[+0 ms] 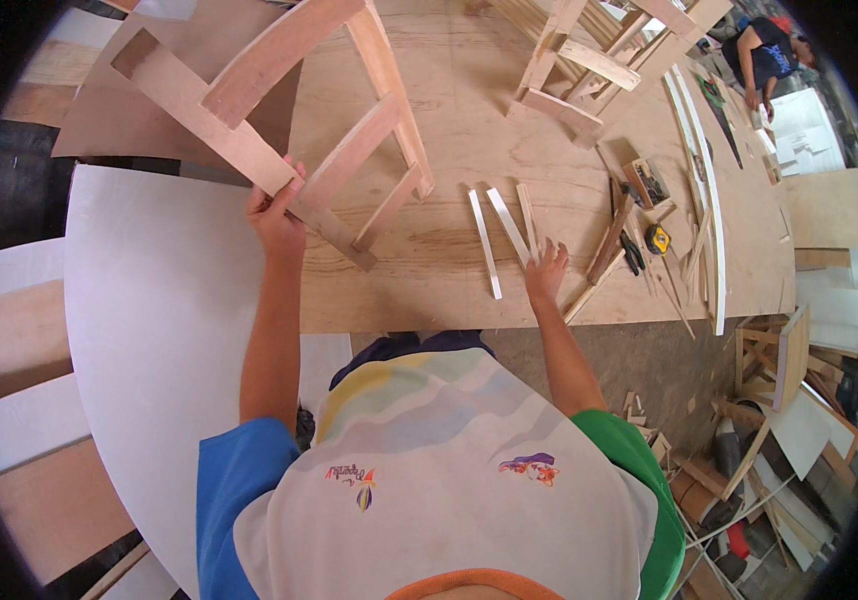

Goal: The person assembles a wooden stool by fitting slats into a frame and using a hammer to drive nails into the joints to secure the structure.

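My left hand (278, 205) is closed around a flat leg of a wooden chair frame (351, 152), which stands tilted on the left part of the table. My right hand (547, 272) rests low over the tabletop, fingers a little apart, at the near ends of a white strip (507, 224) and a bare wood strip (526, 212). Those near ends are partly hidden by the hand. Another white strip (485, 244) lies to their left, apart from the hand.
A second wooden frame (589, 75) stands at the back of the plywood table (429, 290). Right of my hand are pliers (632, 254), a yellow tape measure (657, 238), a small box (646, 183) and long strips (701, 200). A handsaw (717, 110) lies farther off, near another person (764, 55). Offcuts (749, 480) clutter the floor.
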Available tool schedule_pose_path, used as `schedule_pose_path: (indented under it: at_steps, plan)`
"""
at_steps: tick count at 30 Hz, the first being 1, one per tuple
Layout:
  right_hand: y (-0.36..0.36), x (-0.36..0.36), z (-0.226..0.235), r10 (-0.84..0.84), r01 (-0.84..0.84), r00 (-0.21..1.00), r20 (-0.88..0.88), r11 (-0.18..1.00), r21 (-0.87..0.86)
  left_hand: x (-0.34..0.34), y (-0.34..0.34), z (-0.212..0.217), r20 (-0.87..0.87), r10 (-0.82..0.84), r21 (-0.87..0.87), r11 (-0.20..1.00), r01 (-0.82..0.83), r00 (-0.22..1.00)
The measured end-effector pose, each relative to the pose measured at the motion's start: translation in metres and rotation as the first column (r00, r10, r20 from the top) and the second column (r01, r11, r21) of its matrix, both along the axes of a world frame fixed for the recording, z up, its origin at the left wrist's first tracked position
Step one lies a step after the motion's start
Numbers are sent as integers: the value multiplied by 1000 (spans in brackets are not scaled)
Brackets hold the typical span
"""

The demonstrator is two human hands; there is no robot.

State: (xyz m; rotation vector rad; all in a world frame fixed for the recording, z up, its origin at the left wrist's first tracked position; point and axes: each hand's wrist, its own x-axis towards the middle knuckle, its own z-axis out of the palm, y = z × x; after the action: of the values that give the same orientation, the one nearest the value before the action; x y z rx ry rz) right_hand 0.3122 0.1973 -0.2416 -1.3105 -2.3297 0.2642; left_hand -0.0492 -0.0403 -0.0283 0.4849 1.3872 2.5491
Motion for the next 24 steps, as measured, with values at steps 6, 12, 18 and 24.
schedule_pose_path:
  at_steps: [6,12,18,24]
  plan:
    - [-36,-34,4,321,-293,947,2,867,-404,16,-10,2,117,-18,63,998,10,993]
    - [-38,-54,-3,272,-186,955,116,859,-477,30,-17,-4,129,-31,33,999,27,991]
    - [-74,-56,65,504,-575,818,-276,721,-387,44,-19,0,126,-43,70,997,34,991]
    - [-119,-72,120,721,-703,671,-173,544,-458,51,-21,-2,46,-66,46,997,64,997]
